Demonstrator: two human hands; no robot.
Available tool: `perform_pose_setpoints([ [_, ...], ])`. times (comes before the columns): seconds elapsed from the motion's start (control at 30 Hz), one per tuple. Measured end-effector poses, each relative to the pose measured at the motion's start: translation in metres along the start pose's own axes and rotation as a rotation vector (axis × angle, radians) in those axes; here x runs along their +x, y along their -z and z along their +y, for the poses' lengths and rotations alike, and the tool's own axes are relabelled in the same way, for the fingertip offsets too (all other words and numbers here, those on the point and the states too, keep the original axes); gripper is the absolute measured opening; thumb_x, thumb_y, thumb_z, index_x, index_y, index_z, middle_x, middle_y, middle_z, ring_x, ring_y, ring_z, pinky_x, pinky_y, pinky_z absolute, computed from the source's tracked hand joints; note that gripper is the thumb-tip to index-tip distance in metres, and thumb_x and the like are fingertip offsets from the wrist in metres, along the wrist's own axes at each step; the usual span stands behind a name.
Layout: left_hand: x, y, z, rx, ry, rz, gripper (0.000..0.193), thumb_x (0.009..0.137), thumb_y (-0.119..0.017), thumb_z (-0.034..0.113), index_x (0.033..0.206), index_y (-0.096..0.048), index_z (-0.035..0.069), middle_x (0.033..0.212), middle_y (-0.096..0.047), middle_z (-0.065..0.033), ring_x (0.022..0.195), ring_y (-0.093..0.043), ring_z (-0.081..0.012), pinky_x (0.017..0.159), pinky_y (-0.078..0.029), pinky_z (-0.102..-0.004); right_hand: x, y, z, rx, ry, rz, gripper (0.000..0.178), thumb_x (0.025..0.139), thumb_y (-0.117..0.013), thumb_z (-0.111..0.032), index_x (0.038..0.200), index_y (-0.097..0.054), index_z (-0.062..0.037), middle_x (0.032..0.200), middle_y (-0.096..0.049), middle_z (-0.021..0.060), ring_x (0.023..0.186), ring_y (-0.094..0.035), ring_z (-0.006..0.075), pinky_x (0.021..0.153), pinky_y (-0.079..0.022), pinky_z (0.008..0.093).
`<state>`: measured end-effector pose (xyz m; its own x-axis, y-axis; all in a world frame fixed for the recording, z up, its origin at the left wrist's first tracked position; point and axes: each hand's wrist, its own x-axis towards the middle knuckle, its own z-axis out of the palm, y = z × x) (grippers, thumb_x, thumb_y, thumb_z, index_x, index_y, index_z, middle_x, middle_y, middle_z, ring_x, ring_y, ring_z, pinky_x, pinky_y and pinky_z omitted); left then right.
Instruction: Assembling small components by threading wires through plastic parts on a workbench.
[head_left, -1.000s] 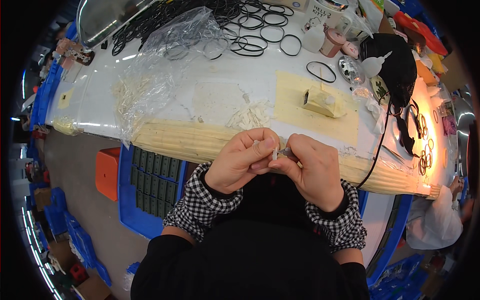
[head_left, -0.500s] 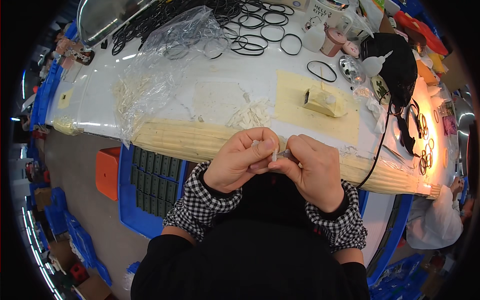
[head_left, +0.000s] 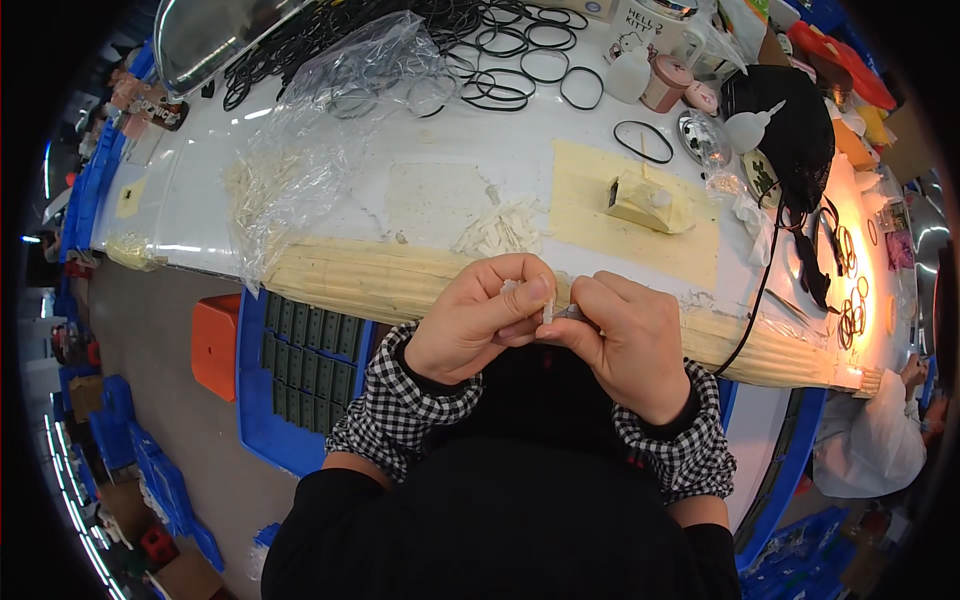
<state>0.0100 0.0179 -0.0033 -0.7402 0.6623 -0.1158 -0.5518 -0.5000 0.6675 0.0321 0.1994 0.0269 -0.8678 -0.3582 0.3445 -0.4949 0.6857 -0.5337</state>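
Just in front of the taped table edge, my left hand [head_left: 480,318] pinches a small whitish strip [head_left: 547,310] between thumb and fingers. Close against it, my right hand [head_left: 636,345] is closed on a small flat grey piece that looks like a metal blade [head_left: 570,312]; its exact kind is hard to make out. The tip of the right thumb meets the strip from the other side. On the table beyond lies a pile of thin off-white strips [head_left: 502,230]. Curled fingers hide most of both held pieces.
A clear plastic bag [head_left: 340,110] with pale strips lies left. Black rubber rings [head_left: 500,90] spread across the back. A tape-wrapped block [head_left: 648,203] sits on a yellow sheet [head_left: 580,240]. Below the table are a blue crate [head_left: 285,445] of dark parts and an orange stool [head_left: 215,345].
Both hands stay in nearly the same place. The grey piece in my right hand has shifted slightly against the strip; nothing has been let go.
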Motion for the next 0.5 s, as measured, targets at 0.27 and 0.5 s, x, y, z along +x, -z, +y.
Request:
perform_pose_setpoints([
  [0.27,-0.0017,-0.0014,0.0029,0.008,0.013,0.037,0.018,0.096,-0.053,0.020,0.086,-0.055,0.006,0.067,-0.046,0.0051,0.055,-0.034,-0.0014,0.049,-0.026,-0.0171,0.0014,0.0000,-0.0004,-0.007,-0.009,-0.003,0.039,0.077,-0.066,-0.045,0.071,-0.051,-0.0097,0.057,-0.046,0.0025,0.048,-0.050,0.0205,0.043,-0.039,0.0317],
  [0.5,-0.0023,-0.0019,0.0043,0.062,0.006,0.056,0.020,0.095,-0.054,0.021,0.083,-0.052,0.005,0.072,-0.045,0.0033,0.055,-0.033,-0.0007,0.048,-0.025,-0.0159,0.0018,-0.0004,-0.0002,-0.012,-0.009,-0.010,0.039,0.077,-0.066,-0.046,0.070,-0.051,-0.0100,0.057,-0.046,0.0022,0.048,-0.050,0.0199,0.043,-0.038,0.0315],
])
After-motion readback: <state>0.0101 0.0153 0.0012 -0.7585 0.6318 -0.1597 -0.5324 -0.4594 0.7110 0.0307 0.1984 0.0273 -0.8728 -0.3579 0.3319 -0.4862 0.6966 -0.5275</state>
